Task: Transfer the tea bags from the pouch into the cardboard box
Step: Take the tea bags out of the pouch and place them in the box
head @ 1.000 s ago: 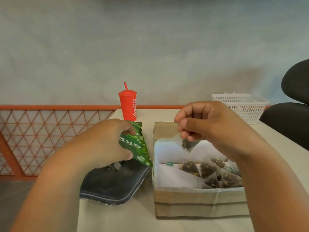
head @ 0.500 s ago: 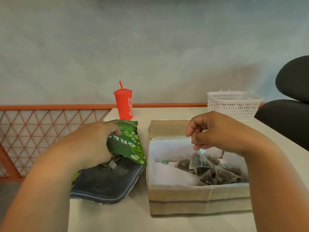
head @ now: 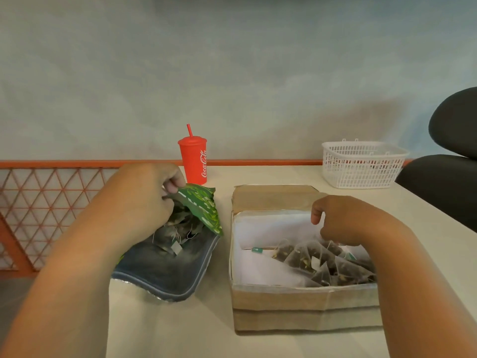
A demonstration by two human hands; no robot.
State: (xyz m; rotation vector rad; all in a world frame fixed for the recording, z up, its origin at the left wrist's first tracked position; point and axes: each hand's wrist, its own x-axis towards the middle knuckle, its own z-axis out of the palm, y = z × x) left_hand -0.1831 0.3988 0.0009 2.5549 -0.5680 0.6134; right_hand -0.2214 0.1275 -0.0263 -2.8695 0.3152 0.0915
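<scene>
Left hand [head: 139, 202] on open pouch [head: 204, 206], right hand [head: 346, 220] low in cardboard box [head: 304, 301]

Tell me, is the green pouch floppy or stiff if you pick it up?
Probably floppy: the left hand holds the green pouch by its top flap, which bends over, and its body sags flat on the table. Likely light too, since only small tea bags show inside.

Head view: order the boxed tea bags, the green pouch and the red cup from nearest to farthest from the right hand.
1. tea bags: in the cardboard box, directly under the right hand.
2. green pouch: left of the box, beyond its left wall.
3. red cup: behind the pouch, farther back and left.
</scene>
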